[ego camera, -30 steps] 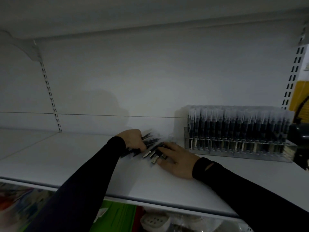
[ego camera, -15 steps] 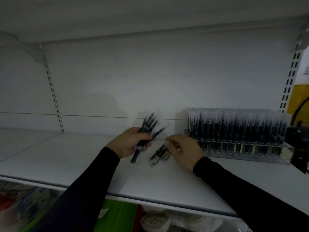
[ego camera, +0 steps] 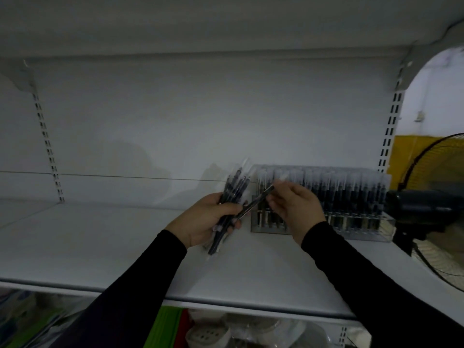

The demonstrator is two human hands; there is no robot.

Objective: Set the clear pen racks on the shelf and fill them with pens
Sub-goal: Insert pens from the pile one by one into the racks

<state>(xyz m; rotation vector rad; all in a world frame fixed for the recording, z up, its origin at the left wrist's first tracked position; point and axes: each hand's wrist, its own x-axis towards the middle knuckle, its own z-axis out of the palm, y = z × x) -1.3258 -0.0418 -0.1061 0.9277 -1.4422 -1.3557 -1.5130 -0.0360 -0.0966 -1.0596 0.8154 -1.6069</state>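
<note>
My left hand grips a bundle of black pens held upright above the white shelf. My right hand pinches a single black pen that slants down towards the bundle. Just behind my right hand stands a clear pen rack against the back wall, packed with several black pens with clear caps. The rack's left end is partly hidden by my right hand.
A black fan with a wire guard stands at the shelf's right end, close to the rack. Slotted uprights run up the back wall. Another shelf hangs overhead. Green packaging and white items lie on the shelf below.
Both hands have risen off the shelf. The left hand lifted the bundle higher; the right hand picked a single pen up and raised it in front of the rack.
</note>
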